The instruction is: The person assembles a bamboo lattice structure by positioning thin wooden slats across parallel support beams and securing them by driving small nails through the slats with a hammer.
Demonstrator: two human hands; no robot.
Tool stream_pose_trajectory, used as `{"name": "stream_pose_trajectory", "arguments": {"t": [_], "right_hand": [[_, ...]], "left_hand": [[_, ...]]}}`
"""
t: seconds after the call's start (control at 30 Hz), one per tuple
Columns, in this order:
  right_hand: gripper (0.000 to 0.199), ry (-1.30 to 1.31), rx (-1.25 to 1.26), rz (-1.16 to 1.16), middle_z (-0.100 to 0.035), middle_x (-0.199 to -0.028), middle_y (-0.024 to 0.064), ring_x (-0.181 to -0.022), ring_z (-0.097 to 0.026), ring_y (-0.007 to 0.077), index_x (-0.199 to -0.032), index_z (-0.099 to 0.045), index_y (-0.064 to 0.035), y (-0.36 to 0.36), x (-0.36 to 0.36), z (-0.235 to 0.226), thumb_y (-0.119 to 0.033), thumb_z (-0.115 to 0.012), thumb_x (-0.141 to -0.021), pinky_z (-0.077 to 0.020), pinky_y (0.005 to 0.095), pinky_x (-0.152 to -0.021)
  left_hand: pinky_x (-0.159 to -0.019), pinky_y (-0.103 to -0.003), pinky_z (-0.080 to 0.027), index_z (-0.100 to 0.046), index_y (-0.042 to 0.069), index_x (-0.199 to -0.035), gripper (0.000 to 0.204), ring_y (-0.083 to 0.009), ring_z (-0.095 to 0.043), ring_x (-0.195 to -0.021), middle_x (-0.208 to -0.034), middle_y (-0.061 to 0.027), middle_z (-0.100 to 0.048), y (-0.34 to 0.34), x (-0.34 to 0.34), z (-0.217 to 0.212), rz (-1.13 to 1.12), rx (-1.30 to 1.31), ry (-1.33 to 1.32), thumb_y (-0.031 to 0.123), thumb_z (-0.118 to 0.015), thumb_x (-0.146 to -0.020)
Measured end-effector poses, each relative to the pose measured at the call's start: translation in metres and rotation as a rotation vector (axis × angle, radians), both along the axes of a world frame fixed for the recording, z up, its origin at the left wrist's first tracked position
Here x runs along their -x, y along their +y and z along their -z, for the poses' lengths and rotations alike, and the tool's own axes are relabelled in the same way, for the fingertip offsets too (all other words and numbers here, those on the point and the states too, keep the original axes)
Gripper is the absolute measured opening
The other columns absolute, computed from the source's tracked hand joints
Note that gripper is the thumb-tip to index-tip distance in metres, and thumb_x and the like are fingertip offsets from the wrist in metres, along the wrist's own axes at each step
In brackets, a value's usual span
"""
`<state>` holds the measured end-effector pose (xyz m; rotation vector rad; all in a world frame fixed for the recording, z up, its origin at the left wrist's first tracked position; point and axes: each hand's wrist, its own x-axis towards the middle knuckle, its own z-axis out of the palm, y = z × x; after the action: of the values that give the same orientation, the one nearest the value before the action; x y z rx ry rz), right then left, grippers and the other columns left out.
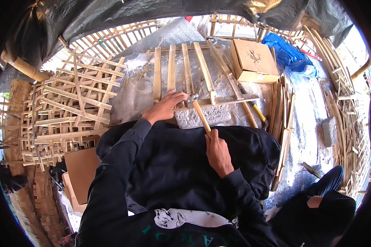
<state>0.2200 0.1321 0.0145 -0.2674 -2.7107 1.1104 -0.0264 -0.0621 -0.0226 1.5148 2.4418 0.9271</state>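
Note:
My right hand is wrapped round the wooden handle of a hammer. The hammer's metal head is beside the fingertips of my left hand, over a bamboo crosspiece. Those left fingers are pressed together at the slat ends; what they pinch, if anything, is hidden. Several bamboo slats lie side by side, pointing away from me, with near ends at the crosspiece. Beneath the crosspiece is a rough grey block, in front of my black-clothed lap.
Bamboo lattice panels are piled at left, above a cardboard box. Another cardboard box and blue plastic lie at far right. A yellow-handled tool is near loose slats. A person's dark-clothed leg is at lower right.

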Motion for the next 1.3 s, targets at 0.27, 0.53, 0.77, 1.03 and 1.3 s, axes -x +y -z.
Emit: {"name": "stream_pose_trajectory", "arguments": {"t": [0.27,0.53,0.77,1.03,1.3], "right_hand": [[0.017,-0.028,0.084,0.057,-0.065,-0.076,0.0322,-0.073,-0.067,0.0538,-0.109,-0.044,-0.0006,0.008,-0.006,-0.003,-0.009,-0.059,-0.109,-0.0473,0.0606,-0.055],[0.017,0.122,0.169,0.197,-0.065,-0.076,0.0303,-0.074,-0.066,0.0546,-0.110,-0.045,-0.0003,0.004,-0.003,-0.025,-0.011,-0.058,-0.110,-0.0460,0.0592,-0.058],[0.022,-0.109,0.095,0.025,-0.066,-0.073,0.0320,-0.071,-0.065,0.0553,-0.108,-0.044,-0.0016,0.002,-0.013,0.007,-0.019,-0.057,-0.112,-0.0496,0.0650,-0.057],[0.026,0.027,0.253,0.116,-0.059,-0.077,0.0351,-0.079,-0.059,0.0576,-0.097,-0.044,0.0005,0.022,-0.006,0.002,-0.014,-0.059,-0.111,-0.0427,0.0554,-0.057],[0.021,0.044,0.062,0.002,-0.061,-0.073,0.0321,-0.070,-0.060,0.0551,-0.103,-0.044,-0.0003,0.014,-0.005,0.015,-0.012,-0.061,-0.109,-0.0422,0.0627,-0.059]], "left_hand": [[-0.130,-0.046,-0.027,-0.058,0.009,-0.144,0.077,-0.0280,-0.051,-0.147,-0.152,-0.0070,-0.061,0.010,0.002,-0.022,0.111,0.079,-0.006,-0.021,-0.058,-0.073],[-0.130,-0.047,-0.026,-0.061,0.009,-0.142,0.076,-0.0278,-0.052,-0.147,-0.153,-0.0052,-0.060,0.015,0.002,-0.029,0.107,0.051,-0.034,-0.021,-0.059,-0.072],[-0.131,-0.048,-0.025,-0.060,0.012,-0.143,0.082,-0.0259,-0.050,-0.149,-0.154,-0.0012,-0.060,0.007,-0.006,-0.024,0.069,0.017,-0.089,-0.025,-0.054,-0.070],[-0.132,-0.048,-0.023,-0.060,0.011,-0.147,0.074,-0.0264,-0.051,-0.148,-0.153,-0.0042,-0.061,0.015,-0.003,-0.028,0.086,0.043,-0.080,-0.016,-0.065,-0.079],[-0.135,-0.049,-0.022,-0.063,0.012,-0.146,0.082,-0.0266,-0.052,-0.148,-0.153,-0.0046,-0.062,0.011,0.000,-0.019,0.067,0.016,-0.076,-0.020,-0.060,-0.071]]}}
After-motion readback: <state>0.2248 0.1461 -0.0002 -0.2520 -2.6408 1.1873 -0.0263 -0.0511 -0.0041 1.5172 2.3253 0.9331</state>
